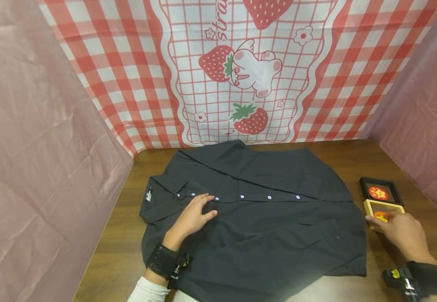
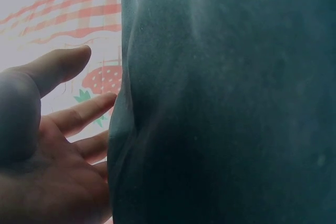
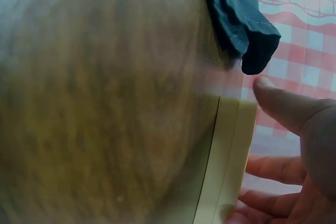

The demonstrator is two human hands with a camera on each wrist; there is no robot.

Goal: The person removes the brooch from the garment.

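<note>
A dark button-up shirt (image 1: pixel 248 235) lies spread on the wooden table, its collar to the left and its row of pale buttons running across. My left hand (image 1: pixel 193 218) rests on the shirt near the buttons, fingers extended and thumb apart. In the left wrist view, dark cloth (image 2: pixel 226 98) fills the right side beside that hand. At the shirt's right, my right hand (image 1: pixel 407 235) holds a yellow-framed box (image 1: pixel 384 205) with an orange and yellow figure inside, thumb at its left edge. The right wrist view shows the box's pale yellow side (image 3: pixel 231 156); its far end is hidden.
A black-framed box (image 1: pixel 381 191) with a red and yellow figure lies just behind the yellow one. Wooden tabletop (image 1: pixel 116 235) shows around the shirt. A strawberry-print checked cloth (image 1: pixel 241 84) hangs at the back, with pink cloths (image 1: pixel 33 147) at both sides.
</note>
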